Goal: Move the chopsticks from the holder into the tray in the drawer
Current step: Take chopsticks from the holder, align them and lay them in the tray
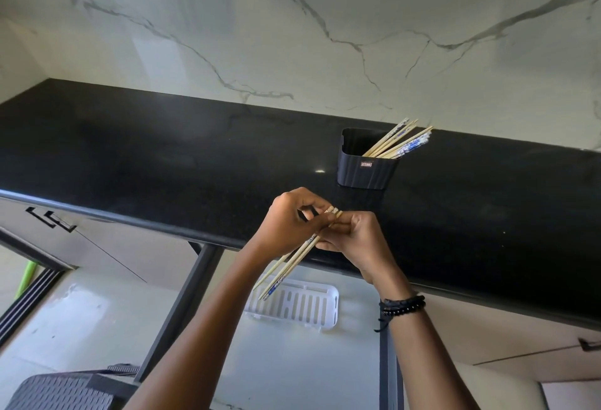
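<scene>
- step in hand: a small bunch of chopsticks (294, 263) is out of the holder (367, 165) and gathered in both hands above the counter edge. the lowering to the tray looks about to start.
- the left hand (292, 219) pinches the bunch near its upper ends, fingers curled round it. the right hand (361, 237) closes its fingertips on the same ends, just beside the left.
- the held sticks slant down and to the left, tips hanging over the white slotted tray (330, 291) in the open drawer (292, 361), apparently not touching it.
- the next move calls for lowering the bunch and laying it lengthwise so it rests flat in the tray.
- the sticks are slim pale wood with blue-patterned parts. other chopsticks (398, 141) lean out of the holder's right side on the black countertop (162, 156), so the job looks partway done.
</scene>
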